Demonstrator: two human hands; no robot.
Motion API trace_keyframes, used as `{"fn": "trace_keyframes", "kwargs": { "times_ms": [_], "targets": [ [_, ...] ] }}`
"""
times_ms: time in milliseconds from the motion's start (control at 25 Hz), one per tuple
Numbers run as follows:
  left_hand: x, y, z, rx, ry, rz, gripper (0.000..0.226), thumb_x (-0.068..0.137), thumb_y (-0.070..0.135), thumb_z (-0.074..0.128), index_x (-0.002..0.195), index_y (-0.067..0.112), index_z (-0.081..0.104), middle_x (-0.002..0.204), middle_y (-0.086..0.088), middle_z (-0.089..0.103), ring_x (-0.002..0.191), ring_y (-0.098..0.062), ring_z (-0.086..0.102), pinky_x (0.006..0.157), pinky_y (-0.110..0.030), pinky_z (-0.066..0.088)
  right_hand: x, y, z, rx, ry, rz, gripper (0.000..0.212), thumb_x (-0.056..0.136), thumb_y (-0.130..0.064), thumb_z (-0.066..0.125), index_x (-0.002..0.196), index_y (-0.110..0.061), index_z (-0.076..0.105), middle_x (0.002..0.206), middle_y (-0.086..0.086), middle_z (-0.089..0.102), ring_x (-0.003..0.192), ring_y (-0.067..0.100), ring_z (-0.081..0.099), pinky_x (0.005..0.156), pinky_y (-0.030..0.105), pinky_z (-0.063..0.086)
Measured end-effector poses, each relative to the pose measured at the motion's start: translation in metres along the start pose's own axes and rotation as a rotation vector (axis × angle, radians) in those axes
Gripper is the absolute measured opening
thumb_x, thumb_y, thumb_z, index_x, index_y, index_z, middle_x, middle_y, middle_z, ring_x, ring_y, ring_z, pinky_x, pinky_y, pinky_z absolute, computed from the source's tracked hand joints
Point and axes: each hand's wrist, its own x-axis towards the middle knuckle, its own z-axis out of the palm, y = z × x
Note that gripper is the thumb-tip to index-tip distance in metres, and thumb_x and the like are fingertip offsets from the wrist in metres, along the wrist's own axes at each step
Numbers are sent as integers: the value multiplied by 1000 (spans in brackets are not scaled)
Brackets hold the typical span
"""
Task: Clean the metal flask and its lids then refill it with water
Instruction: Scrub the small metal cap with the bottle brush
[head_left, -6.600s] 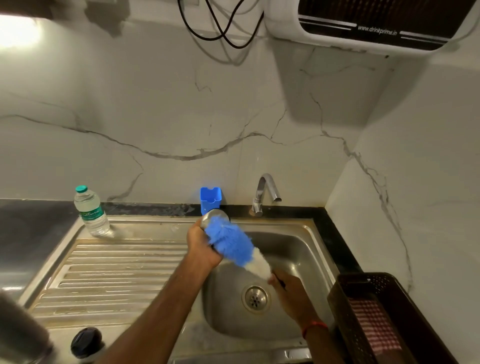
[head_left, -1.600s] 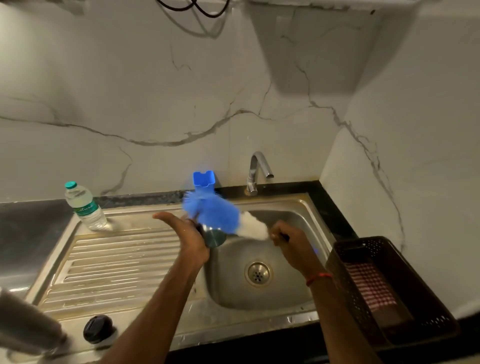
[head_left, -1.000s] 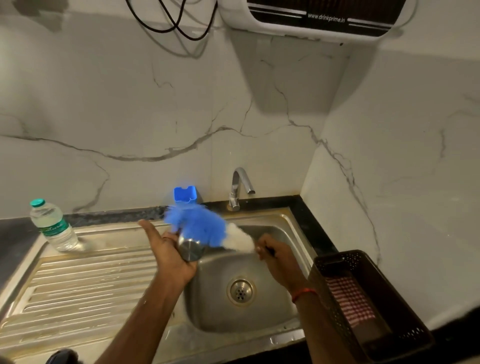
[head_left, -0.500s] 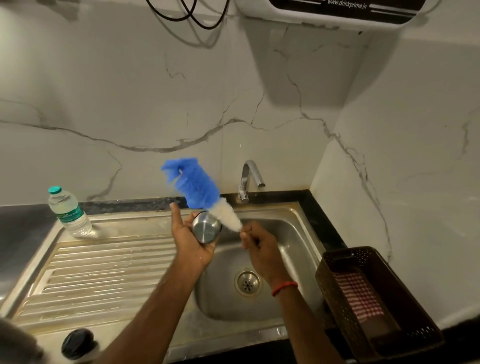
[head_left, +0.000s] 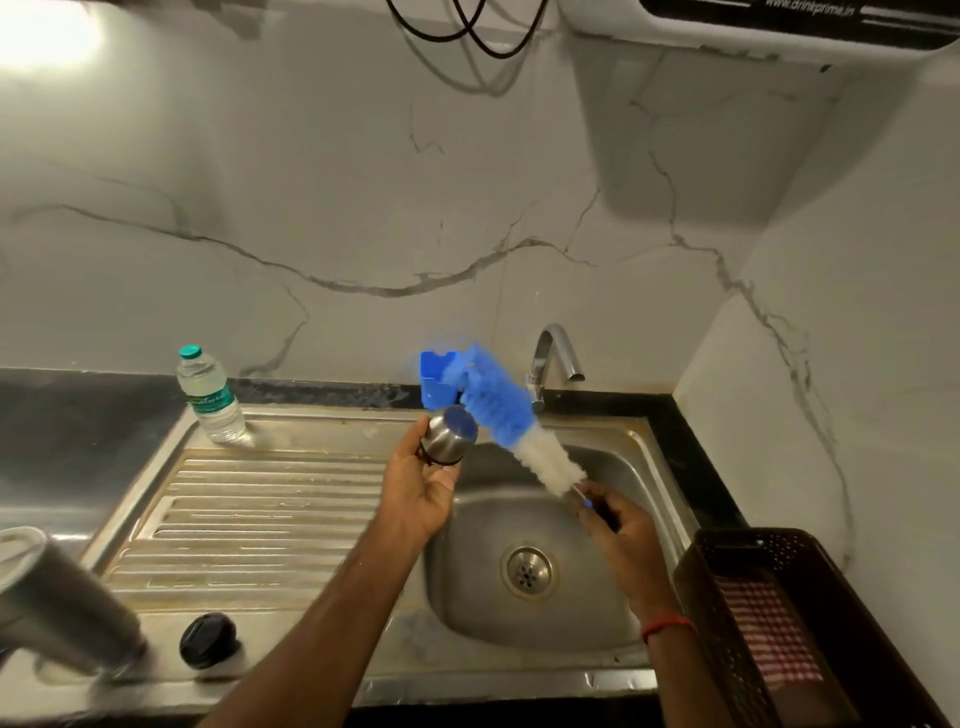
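Both hands work above the sink basin (head_left: 467, 587) in the head view, most likely so that drips fall toward the drain. The left hand (head_left: 418, 496) curls its fingers round the metal cup lid (head_left: 449, 434) and angles one end up toward the brush (head_left: 501, 415), where the bristles can reach it. The right hand (head_left: 621, 525) grips the brush handle just below the white bristles, and the blue bristle head lies close beside the lid, outside it. The lid's upturned face looks blue; I cannot tell whether that is a lining or the brush mirrored in steel. The metal flask (head_left: 57, 608) sits blurred at the lower left on the drainboard (head_left: 249, 519), well apart from the hands. The black lid (head_left: 208, 639) is near it, and both seem parked there to await scrubbing or to drain. Refilling looks far off.
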Motion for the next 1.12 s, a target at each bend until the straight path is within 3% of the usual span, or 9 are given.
{"fn": "trace_keyframes", "kwargs": {
  "times_ms": [160,280,480,600,680,800,880,960,1120],
  "targets": [
    [-2,-6,1,129,54,92,40,94,23,67,126,-1,62,120,-22,71,111,-31,71,102,-46,54,-2,-16,10,-98,-103,-109,23,93,-18,68,109,-35,67,92,-7,71,83,7,68,70,20,57],
    [-4,-10,3,195,83,149,29,102,19,58,123,0,64,119,-18,72,108,-28,72,95,-40,58,-4,-7,20,-241,-216,-124,19,97,-30,61,113,-41,63,79,-5,68,70,9,67,63,25,57],
    [-6,-7,-1,323,0,164,67,102,63,32,126,9,64,117,-12,75,116,-26,68,111,-42,44,-21,21,9,-266,-199,-55,23,99,-25,60,104,-47,64,69,-16,67,59,0,59,57,18,42],
    [-3,-15,-2,470,-60,194,76,96,75,27,122,15,67,116,-7,75,118,-21,66,121,-44,27,-2,2,26,-293,-188,-138,17,100,-34,57,113,-40,65,71,-4,66,61,7,61,57,30,49],
    [1,-14,-4,526,-103,226,79,91,81,35,112,13,69,108,-9,73,108,-20,67,123,-46,25,10,-12,34,-316,-188,-186,23,100,-36,55,121,-34,66,77,-4,68,68,9,63,63,30,52],
    [2,-1,-6,478,-129,225,83,89,79,37,126,9,62,117,-10,74,115,-22,67,115,-43,39,-2,12,16,-301,-216,-110,19,99,-28,60,109,-42,69,76,-16,70,69,0,63,65,21,47],
    [0,0,-8,503,-152,243,88,88,82,35,125,6,62,122,-12,72,117,-25,66,108,-40,43,-22,21,3,-299,-229,-61,26,97,-21,63,110,-44,66,83,-21,73,76,-3,66,71,25,52],
    [0,-8,-9,605,-168,257,87,83,88,39,112,10,65,119,-11,67,108,-27,62,101,-38,45,-10,6,10,-304,-212,-88,21,98,-27,61,114,-40,67,78,-6,72,69,3,65,68,40,56],
    [-11,-19,4,676,-202,377,73,86,76,28,110,19,67,108,-9,70,98,-22,67,80,-19,54,29,-37,34,-395,-266,-235,14,101,-35,53,109,-42,62,67,-3,62,61,8,59,58,28,49]
  ]
}}
